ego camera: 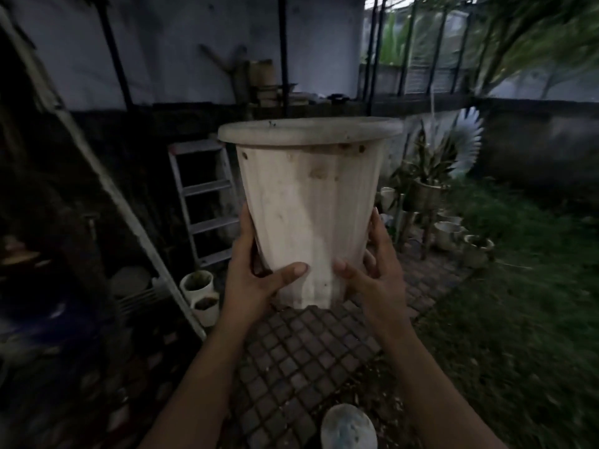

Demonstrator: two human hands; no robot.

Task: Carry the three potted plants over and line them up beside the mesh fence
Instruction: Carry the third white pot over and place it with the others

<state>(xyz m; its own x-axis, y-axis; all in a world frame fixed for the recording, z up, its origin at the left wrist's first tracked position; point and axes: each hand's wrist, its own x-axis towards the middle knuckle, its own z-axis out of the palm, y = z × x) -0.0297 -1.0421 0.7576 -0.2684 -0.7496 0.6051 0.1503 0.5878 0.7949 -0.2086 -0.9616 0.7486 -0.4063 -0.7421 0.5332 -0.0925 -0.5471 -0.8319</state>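
Nearest the camera, a pale round object (348, 427) of uncertain identity lay at the lower edge of the view, on the square-patterned brick paving (291, 361). It sat in the walking line and, in judgement, was a trip hazard, since the raised pot hid the ground ahead.

Above the paving, both bare forearms reached forward. The left hand (256, 277) and the right hand (376, 270) formed the grip, each clamped on the tall off-white tapered plastic pot with a wide flared rim (308, 222). The palms pressed opposite sides of the narrow lower part and the thumbs lay across the near face just above the base. The pot was held upright, clear of the ground, with most of its body and its whole rim above the grip.

With the hold so low on a smooth, downward-narrowing wall, the top-heavy pot could, in judgement, tip forward or slide down through the palms if pressure eased. Its contents could not be seen from this angle; no plant showed above the rim.

Further off, two small white pots (199, 293) stood at the left near a slanting pale pole (107, 186), with a grey metal stepladder (204, 202) behind. At the right, a cluster of potted plants (434, 189) bordered the grass (518, 303). Beyond it, dark railings with blurred mesh (431, 72) stood atop a wall; whether this was the target fence could not be told.
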